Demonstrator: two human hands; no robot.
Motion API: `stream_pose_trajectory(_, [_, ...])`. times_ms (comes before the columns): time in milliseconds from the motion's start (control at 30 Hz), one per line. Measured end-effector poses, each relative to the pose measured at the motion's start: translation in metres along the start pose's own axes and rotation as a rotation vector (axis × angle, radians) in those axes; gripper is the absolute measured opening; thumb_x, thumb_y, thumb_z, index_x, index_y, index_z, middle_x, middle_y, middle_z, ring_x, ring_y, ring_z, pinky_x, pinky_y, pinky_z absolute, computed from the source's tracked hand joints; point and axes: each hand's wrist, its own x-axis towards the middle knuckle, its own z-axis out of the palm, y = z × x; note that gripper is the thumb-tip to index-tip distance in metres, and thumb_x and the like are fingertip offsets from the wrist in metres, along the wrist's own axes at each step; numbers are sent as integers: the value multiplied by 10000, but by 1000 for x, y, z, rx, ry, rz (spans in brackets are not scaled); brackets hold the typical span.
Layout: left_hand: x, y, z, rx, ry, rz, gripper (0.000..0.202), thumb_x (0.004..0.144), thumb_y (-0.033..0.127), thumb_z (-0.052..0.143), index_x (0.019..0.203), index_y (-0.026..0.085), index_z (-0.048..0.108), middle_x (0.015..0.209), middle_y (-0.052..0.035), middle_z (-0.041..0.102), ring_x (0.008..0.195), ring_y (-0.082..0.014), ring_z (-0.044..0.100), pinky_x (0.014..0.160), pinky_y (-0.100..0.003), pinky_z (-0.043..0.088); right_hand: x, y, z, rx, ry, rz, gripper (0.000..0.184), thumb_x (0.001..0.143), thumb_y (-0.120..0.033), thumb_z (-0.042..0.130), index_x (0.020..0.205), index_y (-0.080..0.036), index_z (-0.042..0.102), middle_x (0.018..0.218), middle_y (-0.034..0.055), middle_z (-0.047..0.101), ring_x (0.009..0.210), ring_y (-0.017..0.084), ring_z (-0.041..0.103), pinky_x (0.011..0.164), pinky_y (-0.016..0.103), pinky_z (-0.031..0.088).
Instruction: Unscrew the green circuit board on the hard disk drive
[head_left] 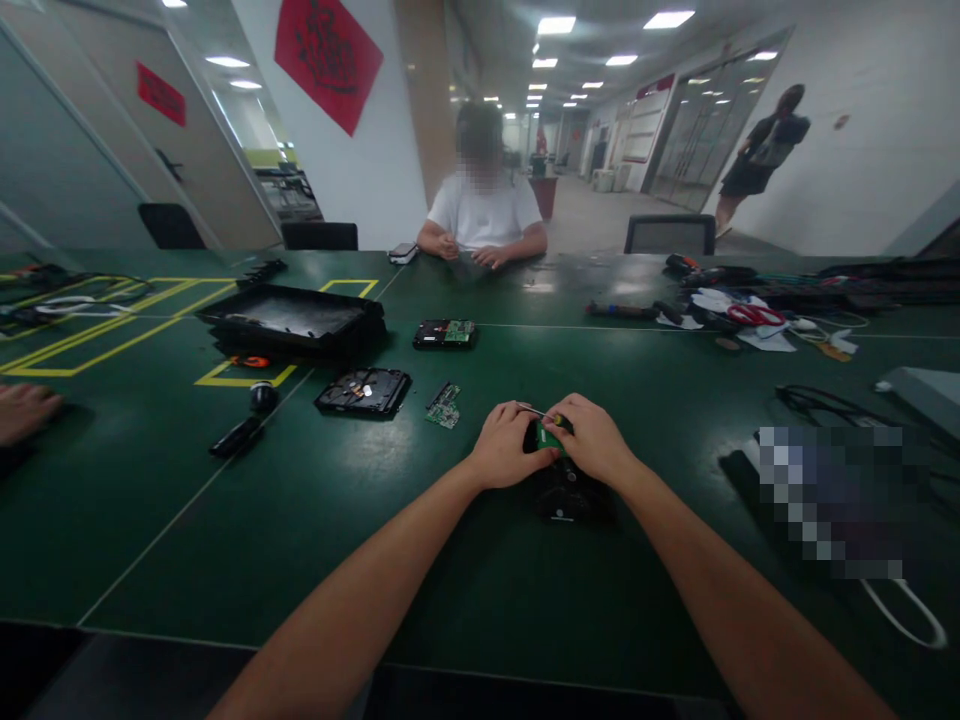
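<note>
My left hand (514, 448) is closed around the left side of a black hard drive (562, 503), its thumb over a green circuit board (550, 438) on the drive. In my right hand (596, 437) is a small screwdriver (561, 422) with a yellow and black handle. Its thin metal shaft points left, towards my left fingertips; the tip's exact contact is hidden. Left of my hands lie a loose circuit board (445, 406) and another hard drive (364, 392). Farther back rests a hard drive with a green board (444, 334).
A black plastic tray (292, 322) stands at the back left, with a dark tool (244, 430) nearer. Cables and papers (750, 310) clutter the back right. A person (484, 215) sits opposite; another person's hand (28, 410) rests at the left edge.
</note>
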Motion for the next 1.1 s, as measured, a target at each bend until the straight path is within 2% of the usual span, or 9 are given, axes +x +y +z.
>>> stream_pose_trajectory(267, [0,-1,1,17,-28,10,589,936,545,688,1393,180,625,1511,-168,594,1469,-362,480,1251,-546,362,4,-6,3,-73,-4,-19,117,997,-172,677,1025,-212,783,1063,82,690,981,222,672,839,331,506])
stream_pose_trajectory(567, [-1,-3,4,16,-23,17,537,952,522,667,1379,200,616,1516,-154,591,1475,-359,474,1254,-566,355,4,-6,5,-77,-9,-10,118,995,-167,674,1037,-210,776,1076,78,696,992,223,678,844,334,509])
stream_pose_trajectory(733, [-1,-3,4,34,-26,32,567,963,519,656,1399,162,599,1521,-183,584,1474,-360,476,1266,-551,342,3,-6,5,-53,-11,-22,131,994,-154,665,1039,-196,781,1073,84,697,997,222,675,859,329,511])
stream_pose_trajectory(1000, [-1,-4,5,57,-25,35,552,974,511,640,1416,184,595,1532,-162,584,1468,-354,481,1267,-542,345,3,-7,5,-36,0,-33,144,988,-150,670,1035,-204,795,1057,81,705,987,223,677,870,330,504])
stream_pose_trajectory(1100, [-1,-4,4,46,-25,36,551,967,530,645,1397,187,612,1512,-154,598,1449,-354,490,1258,-542,362,2,-2,1,-29,55,-3,146,1001,-172,655,1031,-211,793,1063,80,713,971,227,680,859,337,502])
